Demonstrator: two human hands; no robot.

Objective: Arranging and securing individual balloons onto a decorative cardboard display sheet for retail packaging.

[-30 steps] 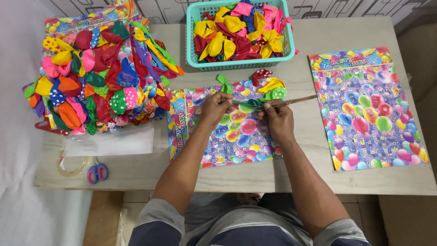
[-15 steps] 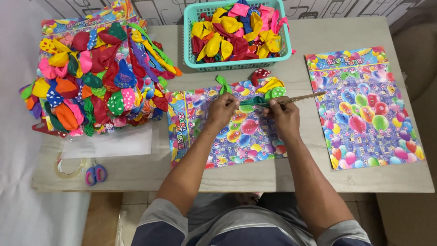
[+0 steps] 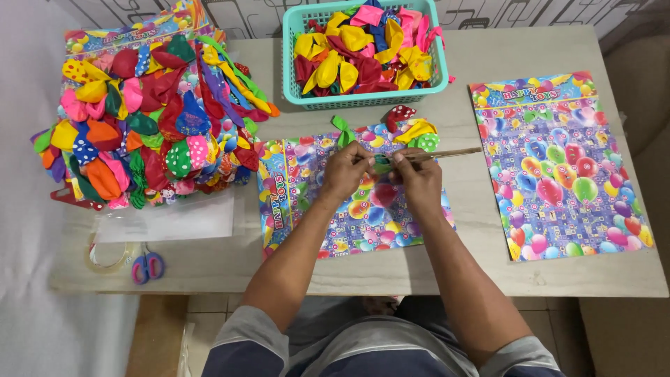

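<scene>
Two hands are meeting over the middle card. The left hand and right hand are pinching a small green balloon between their fingertips, both closed tight on it. The right hand is also gripping a thin stick, which is pointing away to the right, just above the card's edge.

Risks, judged from this position: the stick tip is sitting close to the balloon's thin rubber, so a slip of the fingers could be tearing it. The pinch is small, so the balloon could be springing loose and landing among the loose balloons just beyond the hands. Pressing down could be creasing the card or sliding it on the table.

Farther out, a basket of balloons is standing beyond the grip, a heaped pile is lying well to the left, and a second card is lying to the right. Scissors and tape are lying near the left table edge.
</scene>
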